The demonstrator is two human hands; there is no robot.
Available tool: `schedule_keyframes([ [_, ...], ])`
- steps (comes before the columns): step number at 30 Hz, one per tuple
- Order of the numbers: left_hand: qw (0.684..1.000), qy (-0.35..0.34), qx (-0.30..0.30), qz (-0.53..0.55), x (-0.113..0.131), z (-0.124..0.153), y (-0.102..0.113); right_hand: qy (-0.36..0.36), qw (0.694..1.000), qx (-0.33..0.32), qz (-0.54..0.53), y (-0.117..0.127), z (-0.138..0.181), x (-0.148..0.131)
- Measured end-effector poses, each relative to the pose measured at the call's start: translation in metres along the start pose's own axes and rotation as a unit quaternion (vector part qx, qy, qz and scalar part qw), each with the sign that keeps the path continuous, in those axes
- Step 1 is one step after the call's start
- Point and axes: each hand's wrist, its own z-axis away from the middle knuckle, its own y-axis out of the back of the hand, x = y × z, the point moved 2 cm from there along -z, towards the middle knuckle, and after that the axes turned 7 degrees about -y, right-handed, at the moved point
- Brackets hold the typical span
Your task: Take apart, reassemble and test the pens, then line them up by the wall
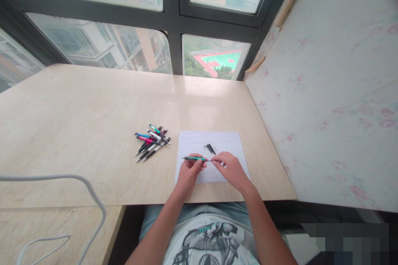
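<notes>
My left hand (192, 168) is closed round the teal barrel of a pen (193, 158), which lies level above the paper with its clip end to the left. At the barrel's right end, my right hand (227, 165) pinches a thin dark refill (209, 161) between thumb and fingertips. The refill lines up with the barrel; whether part of it sits inside, I cannot tell. Just beyond my hands, a black pen grip section (210, 149) rests on the sheet of paper (230, 140), with a small metallic piece beside it. Handwritten lines run along the paper's far edge.
Left of the paper, several pens (152, 143) lie in a crossed pile on the beige tabletop (93, 120). A white cable (71, 177) loops in at the lower left. Windows stand at the back, and a flowered wall (326, 103) borders the right side.
</notes>
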Motion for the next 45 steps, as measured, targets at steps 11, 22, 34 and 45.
schedule_keyframes([
  [11,1.000,0.002,0.018,-0.002,-0.003,-0.002,0.003,-0.113,0.982,0.126,0.078,0.034,0.019,0.051],
  [22,1.000,-0.004,0.019,-0.001,-0.003,-0.001,0.002,-0.170,0.969,0.152,0.093,-0.007,0.001,0.039],
  [34,0.999,-0.020,-0.004,-0.036,-0.003,0.001,0.001,-0.233,0.901,0.048,-0.362,-0.039,0.006,0.010],
  [45,0.964,-0.084,0.004,-0.251,0.009,-0.001,-0.009,-0.262,0.758,-0.019,-0.597,-0.059,0.008,0.003],
])
